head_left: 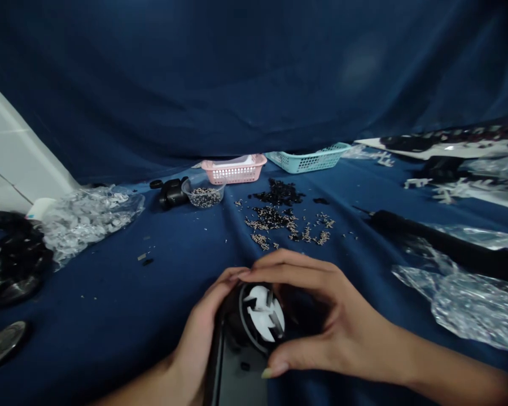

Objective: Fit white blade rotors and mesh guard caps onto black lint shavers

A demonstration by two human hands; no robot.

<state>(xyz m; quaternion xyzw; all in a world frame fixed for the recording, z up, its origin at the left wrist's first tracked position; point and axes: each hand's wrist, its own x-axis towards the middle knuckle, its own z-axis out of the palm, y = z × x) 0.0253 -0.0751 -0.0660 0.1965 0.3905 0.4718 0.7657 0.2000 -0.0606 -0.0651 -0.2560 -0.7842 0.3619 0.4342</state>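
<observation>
blue cloth (pixel 110 316) beneath; one black housing with round white-centred end (pixel 262 316), low centre, left hand (pixel 198 332) cupped along its side, right hand (pixel 322 316) curved around the round end; loose screws (pixel 305 231) beyond.

Surface: blue cloth (pixel 110 299); dark blue curtain (pixel 237 73) hanging behind. Far edge: pink basket (pixel 236 174) just beside teal basket (pixel 316 163). Clear bowl (pixel 219 197) holds small metallic pieces; rounded black parts (pixel 173 194) sit just left of it. Mid-cloth: loose black bits (pixel 281 193), with scattered screw-like pieces (pixel 307 235) nearer. Left: clear bag (pixel 88 220) containing translucent pieces, near dark glossy items (pixel 14 265). Right: long black tool (pixel 432 237), thin tip pointing left; crumpled clear plastic (pixel 478 307) nearer; white branched parts (pixel 446 192) beyond, blurred.
</observation>
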